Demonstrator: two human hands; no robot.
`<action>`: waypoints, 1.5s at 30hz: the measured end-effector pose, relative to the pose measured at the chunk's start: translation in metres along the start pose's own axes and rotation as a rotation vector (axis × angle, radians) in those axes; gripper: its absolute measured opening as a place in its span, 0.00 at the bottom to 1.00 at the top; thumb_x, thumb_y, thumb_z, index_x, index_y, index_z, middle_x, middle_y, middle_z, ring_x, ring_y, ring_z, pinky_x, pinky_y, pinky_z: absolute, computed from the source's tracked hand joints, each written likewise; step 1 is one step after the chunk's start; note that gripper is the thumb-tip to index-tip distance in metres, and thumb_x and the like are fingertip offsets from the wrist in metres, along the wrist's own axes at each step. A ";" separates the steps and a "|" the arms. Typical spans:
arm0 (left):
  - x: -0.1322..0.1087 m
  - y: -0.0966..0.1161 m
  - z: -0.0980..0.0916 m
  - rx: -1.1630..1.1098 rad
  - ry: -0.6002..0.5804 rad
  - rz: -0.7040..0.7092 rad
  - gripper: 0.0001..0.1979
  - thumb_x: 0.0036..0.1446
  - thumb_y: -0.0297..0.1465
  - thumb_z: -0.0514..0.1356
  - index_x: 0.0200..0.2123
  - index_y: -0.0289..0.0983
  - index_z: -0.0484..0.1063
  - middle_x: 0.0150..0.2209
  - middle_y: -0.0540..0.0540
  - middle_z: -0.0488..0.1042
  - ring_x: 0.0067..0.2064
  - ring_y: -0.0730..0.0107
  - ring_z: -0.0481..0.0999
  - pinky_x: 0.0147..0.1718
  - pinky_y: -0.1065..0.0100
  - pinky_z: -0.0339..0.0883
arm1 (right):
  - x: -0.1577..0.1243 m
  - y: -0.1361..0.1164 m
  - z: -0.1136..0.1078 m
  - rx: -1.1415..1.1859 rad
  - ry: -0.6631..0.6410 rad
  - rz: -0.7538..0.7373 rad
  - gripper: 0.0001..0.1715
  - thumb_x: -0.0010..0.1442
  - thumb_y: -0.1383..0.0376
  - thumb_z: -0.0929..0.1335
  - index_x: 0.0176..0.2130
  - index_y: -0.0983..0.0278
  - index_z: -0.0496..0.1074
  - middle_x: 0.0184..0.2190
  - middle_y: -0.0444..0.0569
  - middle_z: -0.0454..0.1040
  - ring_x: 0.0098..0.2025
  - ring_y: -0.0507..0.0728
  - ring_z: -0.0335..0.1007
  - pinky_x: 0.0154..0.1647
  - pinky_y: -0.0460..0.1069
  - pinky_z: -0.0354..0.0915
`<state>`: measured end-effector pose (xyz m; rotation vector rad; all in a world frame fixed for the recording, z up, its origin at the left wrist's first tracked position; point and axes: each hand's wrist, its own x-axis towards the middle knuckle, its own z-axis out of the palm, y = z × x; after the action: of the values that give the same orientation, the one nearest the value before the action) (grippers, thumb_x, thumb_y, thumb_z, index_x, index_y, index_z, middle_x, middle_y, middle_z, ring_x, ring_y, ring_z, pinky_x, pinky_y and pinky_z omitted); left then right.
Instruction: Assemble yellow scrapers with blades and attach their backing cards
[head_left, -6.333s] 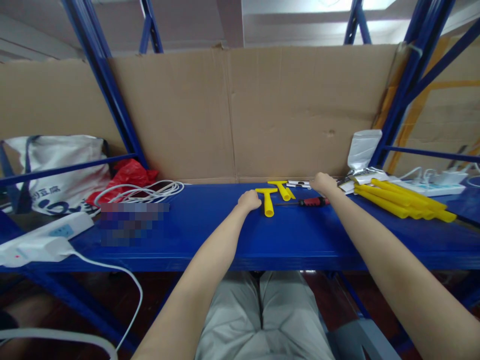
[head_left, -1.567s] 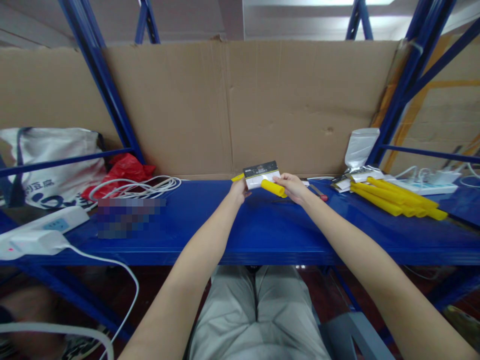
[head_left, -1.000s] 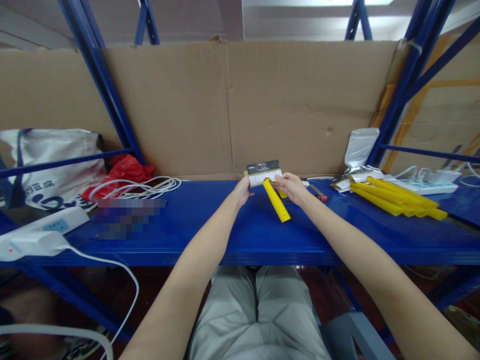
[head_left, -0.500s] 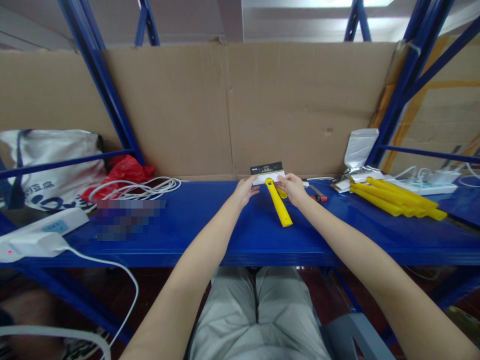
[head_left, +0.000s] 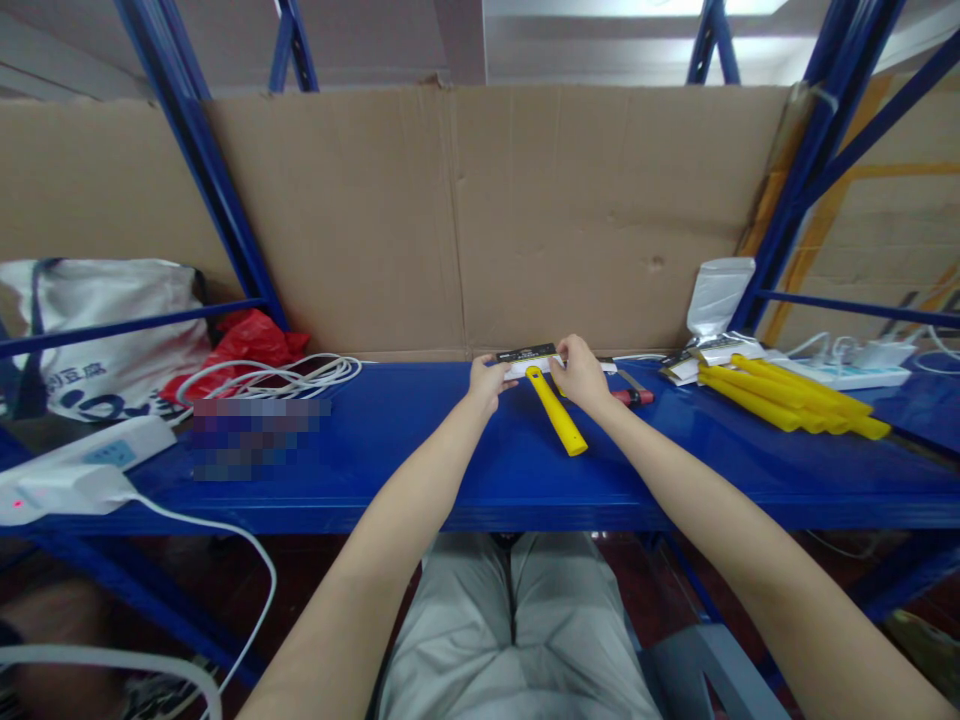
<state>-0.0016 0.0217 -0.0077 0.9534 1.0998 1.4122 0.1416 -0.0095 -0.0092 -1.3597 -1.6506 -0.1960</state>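
A flat black-and-white card-like pack (head_left: 525, 354) is held level above the blue table, with print on its dark edge. My left hand (head_left: 489, 382) pinches its left end, thumb on top. At the other end is my right hand (head_left: 581, 372), its fingers closed on the pack's right edge. A yellow handle (head_left: 556, 415) slants from the pack's middle towards me, its lower end over the table. Whether the handle is fixed to the pack, I cannot tell. A second yellow piece is mostly hidden by my right hand.
Several yellow handles (head_left: 791, 395) lie at the right beside silver-white packaging (head_left: 716, 325). A red-handled cutter (head_left: 634, 397) lies just right of my right hand. White cables (head_left: 300, 372), a red bag (head_left: 255, 345) and a power strip (head_left: 82, 465) occupy the left. Cardboard (head_left: 600, 220) stands behind.
The pack has tilted flatter, so less of its face shows. My right hand has risen and turned over its right end. The yellow handle's lower end has shifted slightly.
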 end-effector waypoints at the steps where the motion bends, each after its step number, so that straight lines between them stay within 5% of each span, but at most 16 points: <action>1: -0.001 0.000 0.000 0.007 0.001 0.000 0.26 0.51 0.17 0.57 0.52 0.36 0.58 0.41 0.40 0.74 0.34 0.68 0.78 0.26 0.73 0.72 | -0.001 -0.003 -0.001 -0.034 -0.077 -0.002 0.06 0.55 0.64 0.64 0.35 0.61 0.61 0.31 0.51 0.70 0.35 0.58 0.68 0.36 0.51 0.62; 5: -0.003 0.001 0.000 0.046 0.020 -0.015 0.26 0.51 0.17 0.58 0.52 0.36 0.58 0.43 0.40 0.73 0.35 0.67 0.78 0.27 0.73 0.72 | -0.007 -0.012 0.003 -0.065 -0.333 -0.024 0.12 0.54 0.61 0.66 0.39 0.62 0.61 0.25 0.45 0.70 0.28 0.55 0.66 0.30 0.48 0.58; 14: -0.005 -0.004 -0.001 0.139 0.011 0.003 0.28 0.50 0.16 0.58 0.53 0.35 0.56 0.44 0.37 0.73 0.34 0.67 0.79 0.26 0.73 0.71 | -0.008 -0.012 0.002 -0.089 -0.514 -0.154 0.07 0.55 0.72 0.63 0.34 0.62 0.69 0.32 0.50 0.75 0.35 0.56 0.70 0.38 0.49 0.62; 22: -0.002 -0.007 -0.001 0.159 -0.026 -0.002 0.26 0.54 0.21 0.58 0.55 0.36 0.54 0.42 0.38 0.74 0.32 0.69 0.78 0.24 0.75 0.68 | -0.006 -0.010 0.007 0.016 -0.546 -0.145 0.17 0.55 0.75 0.63 0.36 0.59 0.76 0.41 0.50 0.77 0.46 0.59 0.71 0.49 0.53 0.62; 28: 0.003 -0.003 -0.005 0.115 -0.100 0.026 0.22 0.57 0.41 0.58 0.51 0.39 0.59 0.40 0.40 0.76 0.32 0.67 0.79 0.24 0.74 0.66 | 0.001 -0.005 0.001 -0.064 -0.451 -0.133 0.19 0.56 0.74 0.62 0.43 0.61 0.75 0.40 0.52 0.77 0.44 0.58 0.71 0.48 0.52 0.63; 35: -0.002 -0.001 -0.005 0.159 -0.095 -0.006 0.17 0.58 0.30 0.54 0.51 0.38 0.58 0.41 0.40 0.76 0.27 0.73 0.77 0.21 0.76 0.62 | 0.041 0.027 -0.050 -0.420 -0.289 -0.003 0.23 0.53 0.71 0.65 0.50 0.63 0.71 0.42 0.57 0.72 0.39 0.60 0.71 0.43 0.52 0.63; 39: -0.003 -0.002 -0.004 0.175 -0.113 -0.028 0.20 0.56 0.28 0.56 0.52 0.38 0.57 0.40 0.40 0.77 0.25 0.72 0.76 0.21 0.74 0.63 | 0.064 0.069 -0.094 -0.605 -0.292 0.070 0.27 0.49 0.72 0.68 0.51 0.64 0.70 0.41 0.56 0.69 0.38 0.58 0.68 0.41 0.50 0.61; 45: -0.002 -0.004 -0.004 0.193 -0.128 -0.031 0.20 0.55 0.26 0.55 0.51 0.38 0.58 0.40 0.40 0.77 0.24 0.73 0.75 0.20 0.75 0.62 | 0.067 0.143 -0.156 -0.820 -0.375 0.260 0.29 0.53 0.73 0.67 0.55 0.71 0.67 0.45 0.68 0.67 0.40 0.59 0.67 0.38 0.51 0.56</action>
<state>-0.0044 0.0192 -0.0123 1.1428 1.1641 1.2184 0.3522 -0.0115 0.0623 -2.3261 -1.7434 -0.5292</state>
